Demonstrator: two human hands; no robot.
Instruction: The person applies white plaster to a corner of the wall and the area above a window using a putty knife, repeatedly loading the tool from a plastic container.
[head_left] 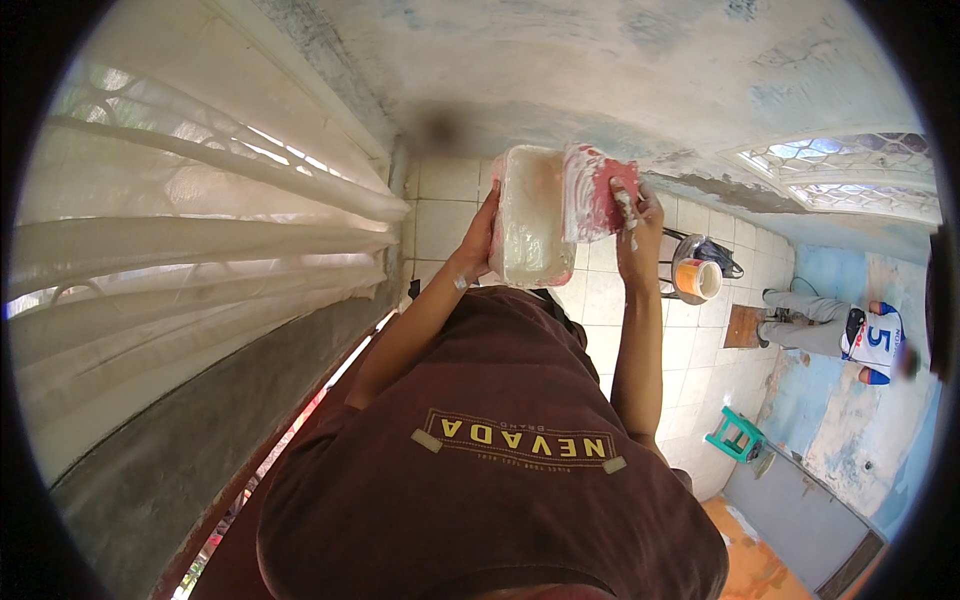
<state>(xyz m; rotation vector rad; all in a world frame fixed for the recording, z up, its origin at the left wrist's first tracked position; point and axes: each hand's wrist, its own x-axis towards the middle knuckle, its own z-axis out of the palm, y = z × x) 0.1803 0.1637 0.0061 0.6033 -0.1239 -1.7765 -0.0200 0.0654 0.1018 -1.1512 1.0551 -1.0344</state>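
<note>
My left hand (480, 240) grips the left side of a rectangular plastic tray (507, 205), holding it in front of my body. A wet white paste (540, 250) lies inside, and dried smears coat the tray's rim. My right hand (642, 215) is closed on the right edge of a flat red plastic spreader (612, 190), its fingers spotted with white. White paste streaks the spreader's face, mostly along its left side. The spreader is at the tray's right rim; whether they touch I cannot tell.
Pale curtains (200, 240) hang over a window at left. A patchy wall (560, 70) rises ahead. To the right, an orange-and-white bucket (697, 280) rests on a stool beside a dark bag (718, 255). Farther right are a green stool (735, 435) and another person (835, 325) on the tiled floor (680, 350).
</note>
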